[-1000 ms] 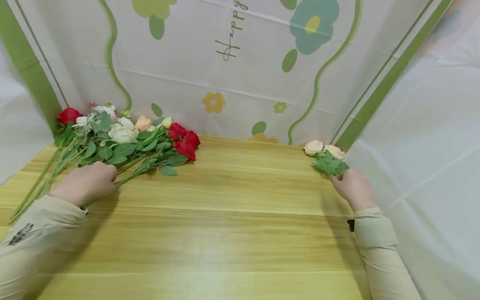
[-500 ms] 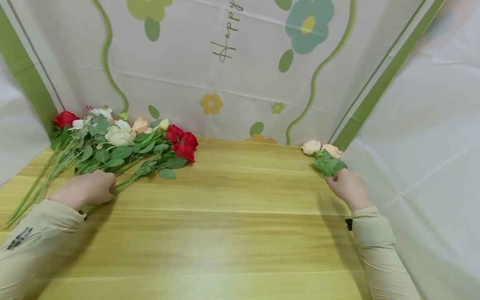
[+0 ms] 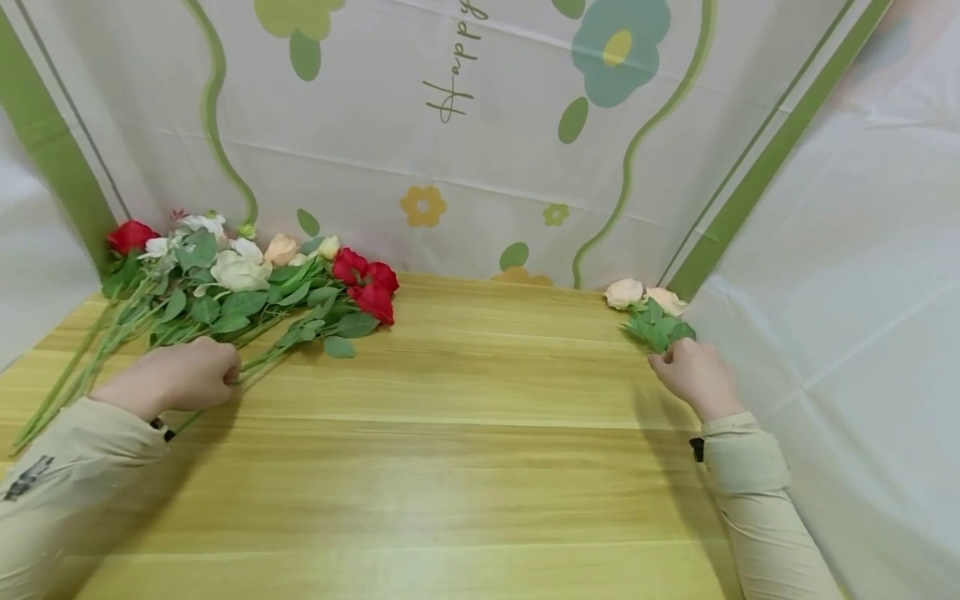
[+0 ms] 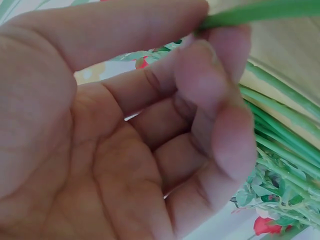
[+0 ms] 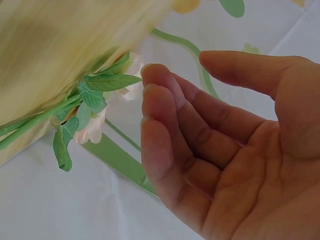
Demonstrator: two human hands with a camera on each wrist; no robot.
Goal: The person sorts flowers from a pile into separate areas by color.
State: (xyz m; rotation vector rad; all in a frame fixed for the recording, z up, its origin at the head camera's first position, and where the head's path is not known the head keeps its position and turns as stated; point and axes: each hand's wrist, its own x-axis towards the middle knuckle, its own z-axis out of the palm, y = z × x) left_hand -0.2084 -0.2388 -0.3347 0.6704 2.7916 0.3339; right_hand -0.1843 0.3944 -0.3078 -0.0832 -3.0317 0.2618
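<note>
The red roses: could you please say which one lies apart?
The red rose at the left end of the pile; the other red roses cluster at its right end.

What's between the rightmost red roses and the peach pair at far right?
Bare table separates the red roses from the peach pair in the head view.

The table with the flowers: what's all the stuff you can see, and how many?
Red flowers: about four, red, on the left
White flowers: several, overlapping, white, left
Peach flower: one, peach, left
Pale roses: two, pale peach, far right
Leaves: many, green, with the flowers
Table: one, yellow wood, underneath
Printed cloth: one, mostly white, behind
Sleeves: two, beige, both arms
Left hand: one, bare, pinches a green stem
Right hand: one, bare, beside the pale roses
</note>
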